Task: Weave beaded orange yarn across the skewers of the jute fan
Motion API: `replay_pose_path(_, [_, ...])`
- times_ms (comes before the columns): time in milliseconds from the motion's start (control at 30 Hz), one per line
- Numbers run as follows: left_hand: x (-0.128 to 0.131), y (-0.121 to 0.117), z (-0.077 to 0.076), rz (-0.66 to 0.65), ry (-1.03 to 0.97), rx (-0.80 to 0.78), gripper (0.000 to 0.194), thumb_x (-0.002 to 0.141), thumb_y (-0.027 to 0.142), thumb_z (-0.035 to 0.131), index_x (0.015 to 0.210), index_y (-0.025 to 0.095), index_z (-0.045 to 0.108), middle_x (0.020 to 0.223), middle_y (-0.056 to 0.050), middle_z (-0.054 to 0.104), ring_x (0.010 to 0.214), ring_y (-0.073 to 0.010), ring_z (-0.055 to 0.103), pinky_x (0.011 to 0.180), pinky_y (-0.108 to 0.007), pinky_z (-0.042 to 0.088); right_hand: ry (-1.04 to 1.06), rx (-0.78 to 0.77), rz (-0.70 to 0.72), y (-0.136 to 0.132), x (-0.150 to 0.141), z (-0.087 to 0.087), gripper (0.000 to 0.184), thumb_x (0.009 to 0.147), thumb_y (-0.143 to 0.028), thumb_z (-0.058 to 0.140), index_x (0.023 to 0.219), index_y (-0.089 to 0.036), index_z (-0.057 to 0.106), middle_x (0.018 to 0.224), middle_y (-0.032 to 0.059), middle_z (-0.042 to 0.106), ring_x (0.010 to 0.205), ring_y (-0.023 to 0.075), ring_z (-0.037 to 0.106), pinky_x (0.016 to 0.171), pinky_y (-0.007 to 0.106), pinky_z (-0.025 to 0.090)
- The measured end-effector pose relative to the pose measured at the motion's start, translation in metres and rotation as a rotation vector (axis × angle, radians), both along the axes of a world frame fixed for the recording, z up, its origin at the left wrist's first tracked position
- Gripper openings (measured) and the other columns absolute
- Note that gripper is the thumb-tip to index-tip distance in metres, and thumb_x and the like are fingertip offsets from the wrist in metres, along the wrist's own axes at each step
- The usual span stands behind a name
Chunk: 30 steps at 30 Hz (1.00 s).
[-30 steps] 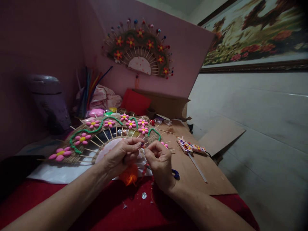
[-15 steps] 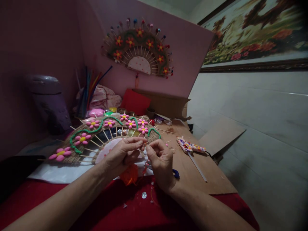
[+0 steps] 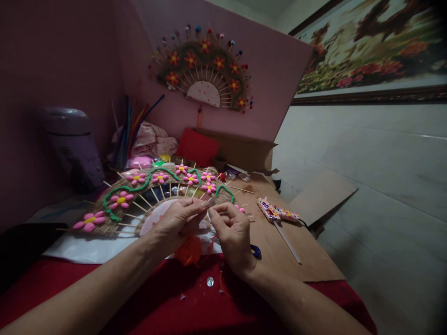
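My left hand (image 3: 185, 216) and my right hand (image 3: 232, 230) meet fingertip to fingertip over the front of a half-round fan (image 3: 101, 204). Both are closed in a pinch; what they hold is too small to make out. Twine, thin sticks, a green wavy cord and pink clay flowers (image 3: 120, 199) with yellow centres make up the fan. Just below my hands lies a ball of orange yarn (image 3: 188, 251), and a reddish-orange strand (image 3: 211, 245) shows beside my right hand. A blue scissor handle (image 3: 256, 251) sticks out behind my right wrist.
A patterned glue gun (image 3: 277, 213) with a glue stick rests on the cardboard (image 3: 307, 260) at right. Small clear gems (image 3: 210, 281) lie on the red cloth (image 3: 157, 307). Behind stand a purple flask (image 3: 75, 149) and pipe cleaners (image 3: 134, 125). A finished fan (image 3: 204, 93) hangs above.
My fingertips have shifted slightly, and the orange bit that showed between them is no longer visible. The whole view has moved a little. Nothing else has visibly changed.
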<state>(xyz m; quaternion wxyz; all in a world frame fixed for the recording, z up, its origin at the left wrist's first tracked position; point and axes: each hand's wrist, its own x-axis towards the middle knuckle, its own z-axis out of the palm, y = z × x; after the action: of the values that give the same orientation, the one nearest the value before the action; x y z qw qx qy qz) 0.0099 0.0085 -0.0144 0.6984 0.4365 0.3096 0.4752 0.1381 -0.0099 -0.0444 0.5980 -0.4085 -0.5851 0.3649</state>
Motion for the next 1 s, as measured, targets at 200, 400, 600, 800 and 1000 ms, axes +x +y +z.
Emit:
replay_pose_path(200, [-0.0024,0.0012,-0.0051,0.019,-0.027,-0.018,0.033,0.068,0.031,0.075,0.053,0.015,0.051,0.035,0.01,0.03,0.032,-0.0019,0.018,0.034,-0.017,0.014,-0.018,-0.01,-0.042,-0.0006,-0.0014,0.0012,0.024,0.079,-0.039,0.061,0.076,-0.015,0.058,0.044,-0.0092,0.036,0.039,0.005,0.025,0.038,0.019,0.02])
replay_pose_path(400, [-0.0039,0.0053,-0.0069,0.011,-0.129,-0.069,0.021,0.072,0.022,0.072,0.063,0.011,0.057,0.045,0.007,0.042,0.032,0.0007,0.021,0.032,-0.014,0.016,0.034,0.002,-0.069,-0.0044,-0.0021,0.0068,0.026,0.077,-0.04,0.061,0.069,-0.017,0.052,0.045,-0.0075,0.043,0.037,0.0051,0.031,0.037,0.018,0.023])
replay_pose_path(600, [-0.0017,0.003,-0.0058,-0.001,-0.207,-0.116,0.012,0.075,0.016,0.067,0.082,0.007,0.066,0.052,0.004,0.051,0.031,0.0018,0.024,0.033,-0.013,0.017,-0.002,0.043,-0.073,-0.0023,-0.0016,0.0023,0.022,0.078,-0.036,0.062,0.069,-0.018,0.052,0.049,-0.0058,0.047,0.039,0.0062,0.036,0.038,0.019,0.028])
replay_pose_path(800, [-0.0005,0.0009,-0.0029,-0.04,-0.194,-0.166,0.006,0.079,0.01,0.06,0.083,0.007,0.064,0.042,0.007,0.045,0.029,0.0005,0.023,0.034,-0.013,0.02,-0.093,0.155,-0.101,-0.0029,-0.0015,-0.0007,0.017,0.079,-0.028,0.06,0.068,-0.018,0.051,0.048,-0.0071,0.042,0.04,0.0062,0.033,0.039,0.02,0.026])
replay_pose_path(1000, [-0.0008,0.0022,-0.0053,-0.066,-0.23,-0.196,0.011,0.085,0.015,0.056,0.077,0.009,0.06,0.047,0.005,0.051,0.028,0.001,0.022,0.033,-0.013,0.022,-0.14,0.202,-0.104,-0.0055,-0.0019,-0.002,0.016,0.081,-0.027,0.058,0.068,-0.018,0.051,0.049,-0.0054,0.046,0.041,0.0071,0.036,0.04,0.021,0.029])
